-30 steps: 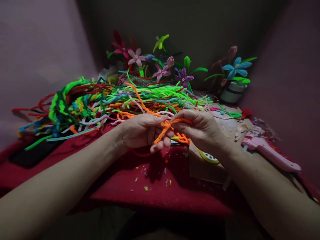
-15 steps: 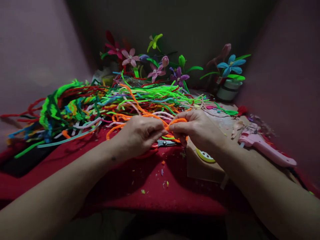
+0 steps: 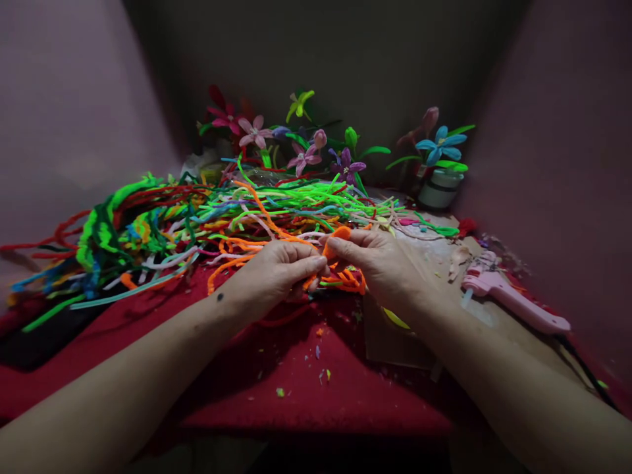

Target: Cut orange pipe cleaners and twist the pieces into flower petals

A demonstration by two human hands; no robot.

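An orange pipe cleaner [image 3: 338, 242], bent into a small folded shape, is between my two hands above the table. My right hand [image 3: 379, 258] pinches its upper part between thumb and fingers. Thumb against fingers, my left hand [image 3: 291, 264] grips its lower end; the exact grip is partly hidden. More orange pipe cleaners [image 3: 353, 282] lie just below and behind my hands. A wide heap of green, red, white and blue pipe cleaners [image 3: 296, 194] spreads behind them.
Pipe-cleaner flowers [image 3: 303, 158] stand at the back, one blue flower [image 3: 440, 143] by a small jar [image 3: 441, 187]. On the right lie a pink glue gun [image 3: 513, 299] and cardboard [image 3: 395, 345]. Scraps dot the red cloth [image 3: 306, 401].
The orange pipe cleaner has gone from an open loop to a tighter fold between my fingers. My hands have turned and drawn closer; scissors seen below them are now mostly covered.
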